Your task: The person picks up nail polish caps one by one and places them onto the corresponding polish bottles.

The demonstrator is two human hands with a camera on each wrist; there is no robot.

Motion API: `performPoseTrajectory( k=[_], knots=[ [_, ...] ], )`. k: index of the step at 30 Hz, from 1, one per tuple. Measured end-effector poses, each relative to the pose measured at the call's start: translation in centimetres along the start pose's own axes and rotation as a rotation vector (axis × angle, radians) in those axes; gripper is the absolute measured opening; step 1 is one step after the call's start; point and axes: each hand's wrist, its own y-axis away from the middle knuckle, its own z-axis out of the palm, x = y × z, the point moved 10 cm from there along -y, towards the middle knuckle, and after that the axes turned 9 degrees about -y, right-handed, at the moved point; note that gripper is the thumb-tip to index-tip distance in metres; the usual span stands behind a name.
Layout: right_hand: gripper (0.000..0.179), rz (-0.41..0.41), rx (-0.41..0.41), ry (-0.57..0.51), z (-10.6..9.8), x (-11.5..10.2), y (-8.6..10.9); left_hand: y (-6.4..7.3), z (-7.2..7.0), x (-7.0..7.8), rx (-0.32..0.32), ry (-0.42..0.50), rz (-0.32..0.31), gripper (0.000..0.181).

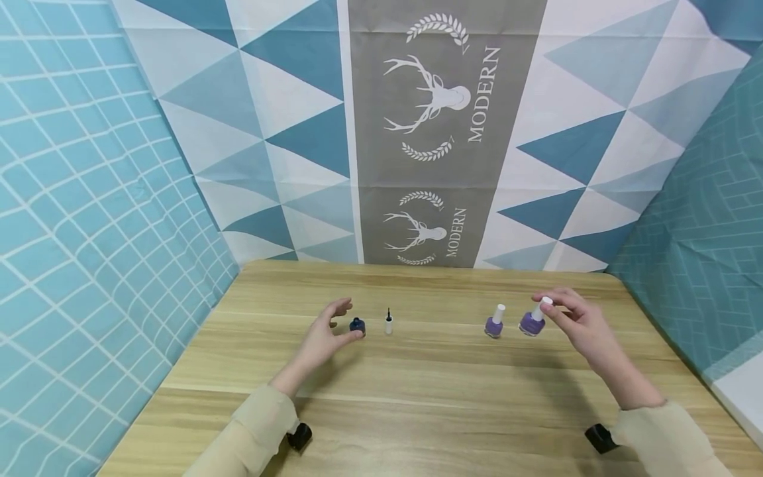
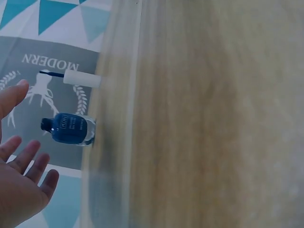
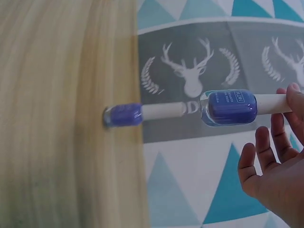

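Pinched by its white cap between thumb and fingertips, a purple nail polish bottle (image 3: 232, 107) hangs from my right hand (image 1: 581, 324) above the table. A second purple nail polish bottle (image 1: 493, 326), white-capped, stands upright just left of it. On the left, an uncapped dark blue nail polish bottle (image 2: 71, 128) stands upright with its neck bare. My left hand (image 1: 322, 341) is beside that bottle, fingers spread and relaxed, holding nothing. The white brush cap (image 1: 389, 324) stands on the table to the right of the blue bottle, its dark-coated brush (image 2: 51, 73) pointing up.
The wooden table (image 1: 417, 397) reaches back to a patterned cloth (image 1: 298, 132) with triangles and deer heads. A blue grid-patterned cloth (image 1: 89, 199) hangs at the left, a teal one (image 1: 709, 218) at the right. Black wrist devices (image 1: 300, 437) show by both sleeves.
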Motion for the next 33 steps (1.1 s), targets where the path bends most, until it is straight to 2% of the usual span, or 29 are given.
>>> performPoseTrajectory(
  k=[7, 13, 23, 33],
  knots=[
    [0.026, 0.028, -0.015, -0.049, 0.6, 2.9, 0.0, -0.7, 1.2, -1.9, -0.059, 0.137, -0.105, 0.069],
    [0.027, 0.044, -0.005, -0.08, 1.0, 5.1, -0.1, -0.7, 1.9, -3.3, -0.068, 0.2, -0.193, 0.067],
    [0.03, 0.09, 0.023, -0.037, 1.4, 7.8, -0.1, -0.4, 2.6, -4.3, -0.049, 0.207, -0.287, 0.062],
    [0.028, 0.093, 0.033, 0.008, 1.7, 8.7, 0.0, -0.2, 2.7, -4.6, -0.025, 0.213, -0.326, 0.049]
  ],
)
